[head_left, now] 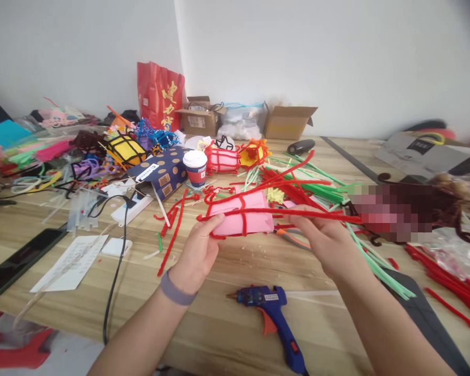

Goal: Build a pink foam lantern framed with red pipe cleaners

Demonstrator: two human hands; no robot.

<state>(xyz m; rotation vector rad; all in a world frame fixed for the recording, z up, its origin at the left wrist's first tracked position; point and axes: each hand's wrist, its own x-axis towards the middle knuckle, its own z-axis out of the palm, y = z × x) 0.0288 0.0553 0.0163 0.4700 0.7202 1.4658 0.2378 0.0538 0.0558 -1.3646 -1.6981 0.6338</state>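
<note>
A pink paper lantern [257, 221] framed with red pipe cleaners is raised over the table in front of me. My left hand [199, 257], with a grey-purple wristband, grips its left end between thumb and fingers. Across the lantern's front lies a long red pipe cleaner [280, 212], and my right hand [329, 241] pinches it to the right of the paper. Other red strands stick out past the lantern's right end. Below both hands, a blue hot glue gun [263, 297] with an orange trigger lies on its side on the wooden table [215, 308].
Orange-handled pliers [293, 239] lie behind my right hand. Green pipe cleaners [395, 282] and red ones [442, 277] spread to the right. A paper cup [196, 169], a dotted blue box [172, 169] and finished lanterns stand behind. A black cable [113, 277] crosses at left, near a phone [23, 258].
</note>
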